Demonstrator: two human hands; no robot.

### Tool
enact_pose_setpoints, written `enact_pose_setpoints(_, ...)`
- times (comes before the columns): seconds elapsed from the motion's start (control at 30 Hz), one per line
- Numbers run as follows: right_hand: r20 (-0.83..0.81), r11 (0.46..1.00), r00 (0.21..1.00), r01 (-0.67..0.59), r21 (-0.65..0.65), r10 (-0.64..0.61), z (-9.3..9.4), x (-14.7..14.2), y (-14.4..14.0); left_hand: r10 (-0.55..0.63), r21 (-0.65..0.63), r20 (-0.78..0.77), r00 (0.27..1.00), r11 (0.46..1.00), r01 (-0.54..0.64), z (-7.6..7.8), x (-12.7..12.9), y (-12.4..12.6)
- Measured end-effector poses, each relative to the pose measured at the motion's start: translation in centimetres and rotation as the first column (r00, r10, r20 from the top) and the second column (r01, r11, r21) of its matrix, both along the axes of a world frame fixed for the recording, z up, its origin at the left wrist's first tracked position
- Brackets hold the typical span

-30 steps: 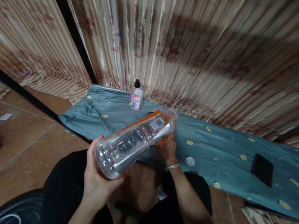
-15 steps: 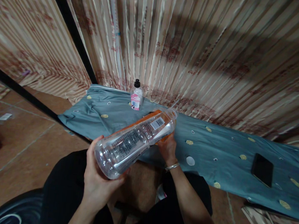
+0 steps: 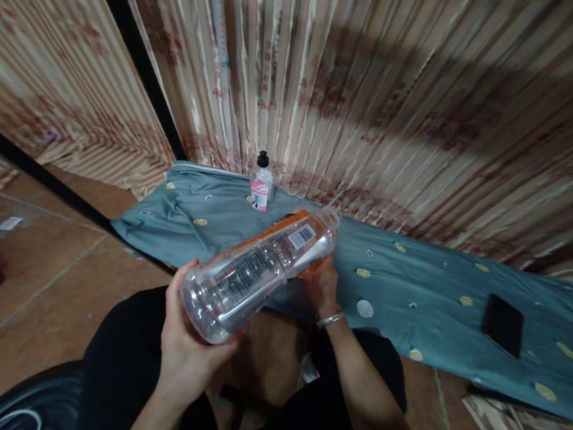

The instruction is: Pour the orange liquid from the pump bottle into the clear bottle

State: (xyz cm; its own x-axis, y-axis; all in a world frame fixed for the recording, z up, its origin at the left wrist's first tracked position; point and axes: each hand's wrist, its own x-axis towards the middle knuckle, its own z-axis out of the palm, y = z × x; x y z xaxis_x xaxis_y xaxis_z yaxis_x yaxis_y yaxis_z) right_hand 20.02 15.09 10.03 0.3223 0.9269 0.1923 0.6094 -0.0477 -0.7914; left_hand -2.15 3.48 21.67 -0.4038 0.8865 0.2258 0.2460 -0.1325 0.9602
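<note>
A large clear plastic bottle (image 3: 240,284) with printed text and a barcode lies tilted in front of me, its narrow end up and to the right. My left hand (image 3: 192,347) is wrapped round its wide base. Near the narrow end, my right hand (image 3: 321,285) is closed against the bottle's far side, its fingers mostly hidden. Something orange (image 3: 285,224) shows along the bottle's far side; whether it is the label or a separate thing I cannot tell. A thin clear strip (image 3: 335,198) sticks out past the narrow end.
On the teal cloth-covered bench (image 3: 401,278) stand a small pump-top bottle with a pink label (image 3: 260,182), a white round disc (image 3: 365,308) and a black phone (image 3: 502,325). A striped curtain (image 3: 298,75) hangs behind. Black poles (image 3: 139,61) slant at left, above the tiled floor (image 3: 52,255).
</note>
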Motion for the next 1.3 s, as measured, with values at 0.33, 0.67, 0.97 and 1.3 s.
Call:
enact_pose_setpoints(0.33, 0.041, 1.000, 0.999, 0.019, 0.025, -0.020, -0.26, -0.10, 0.04, -0.019, -0.004, -0.033, 0.999, 1.000, 0.018, -0.51, -0.70, 0.11)
enact_pose_setpoints(0.67, 0.043, 1.000, 0.999, 0.024, 0.008, -0.024, -0.01, -0.11, 0.00, -0.021, 0.003, -0.043, 0.999, 1.000, 0.021, -0.52, -0.55, 0.14)
enact_pose_setpoints(0.97, -0.010, 1.000, 1.000, 0.023, -0.006, -0.023, 0.32, -0.18, -0.01, 0.003, -0.009, -0.024, 1.000, 1.000, -0.003, -0.14, -0.03, -0.03)
enact_pose_setpoints(1.3, -0.009, 0.999, 0.999, 0.042, -0.021, -0.042, 0.58, -0.27, -0.03, -0.010, -0.001, -0.038, 0.999, 1.000, 0.010, -0.75, -0.55, 0.12)
